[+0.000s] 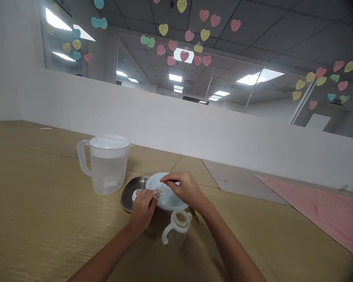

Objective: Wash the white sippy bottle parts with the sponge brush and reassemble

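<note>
by the bowl [171, 203], left hand [142, 206] holds piece [157, 193]; right hand [187, 188], wire [174, 165].

Right hand [187, 190] pinches while left hand [142, 206] curls

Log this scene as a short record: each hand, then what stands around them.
Left hand: holds a small clear part
Right hand: holds a thin wire tool, looped end up, lower end at the part
Wire inside part: too small to tell
Beyond hands: white bowl
Left of bowl: metal tray
Farther left: lidded pitcher
Near side: handled bottle, uncapped
Far right: pink sheet
</note>
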A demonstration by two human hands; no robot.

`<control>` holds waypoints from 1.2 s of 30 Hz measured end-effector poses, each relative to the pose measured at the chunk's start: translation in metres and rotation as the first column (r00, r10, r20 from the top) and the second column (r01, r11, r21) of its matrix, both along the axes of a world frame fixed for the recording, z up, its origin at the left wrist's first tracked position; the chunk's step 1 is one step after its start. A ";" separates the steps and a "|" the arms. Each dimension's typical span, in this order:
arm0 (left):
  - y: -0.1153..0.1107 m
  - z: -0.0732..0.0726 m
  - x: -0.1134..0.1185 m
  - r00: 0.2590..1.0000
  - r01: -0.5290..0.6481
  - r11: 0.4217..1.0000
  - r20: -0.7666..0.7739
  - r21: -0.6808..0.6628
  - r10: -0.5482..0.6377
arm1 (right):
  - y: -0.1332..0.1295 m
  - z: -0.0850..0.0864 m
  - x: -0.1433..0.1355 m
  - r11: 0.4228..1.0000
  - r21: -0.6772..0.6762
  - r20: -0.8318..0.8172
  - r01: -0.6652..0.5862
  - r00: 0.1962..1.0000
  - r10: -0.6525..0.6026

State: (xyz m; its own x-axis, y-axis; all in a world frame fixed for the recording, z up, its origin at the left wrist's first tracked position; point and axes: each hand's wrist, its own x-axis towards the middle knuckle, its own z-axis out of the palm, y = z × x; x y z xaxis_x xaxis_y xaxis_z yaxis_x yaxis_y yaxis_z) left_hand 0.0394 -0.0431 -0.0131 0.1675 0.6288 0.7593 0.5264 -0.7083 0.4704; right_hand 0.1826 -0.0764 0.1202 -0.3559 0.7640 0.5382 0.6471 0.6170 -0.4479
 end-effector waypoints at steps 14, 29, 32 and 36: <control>0.000 0.002 0.000 1.000 -0.010 1.000 0.003 0.006 0.010 | -0.002 -0.003 -0.004 0.997 0.077 0.005 0.017 1.000 -0.017; 0.000 0.000 0.003 0.998 0.054 0.998 -0.035 -0.027 -0.055 | -0.007 -0.002 -0.006 0.990 0.142 0.288 0.010 0.956 -0.051; -0.001 0.002 0.003 0.997 0.060 0.998 -0.055 -0.033 -0.062 | -0.012 0.000 -0.008 0.964 0.266 0.196 0.012 0.978 -0.066; -0.002 0.004 0.003 0.993 0.067 0.997 -0.091 -0.023 -0.069 | -0.018 0.001 -0.010 0.952 0.305 0.100 0.039 0.992 -0.072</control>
State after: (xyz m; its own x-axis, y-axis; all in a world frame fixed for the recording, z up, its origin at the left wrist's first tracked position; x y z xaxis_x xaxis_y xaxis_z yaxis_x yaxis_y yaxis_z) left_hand 0.0419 -0.0450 -0.0095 0.2790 0.6283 0.7262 0.5191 -0.7349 0.4364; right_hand 0.1728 -0.0943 0.1213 -0.3865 0.5922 0.7070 0.7185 0.6740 -0.1717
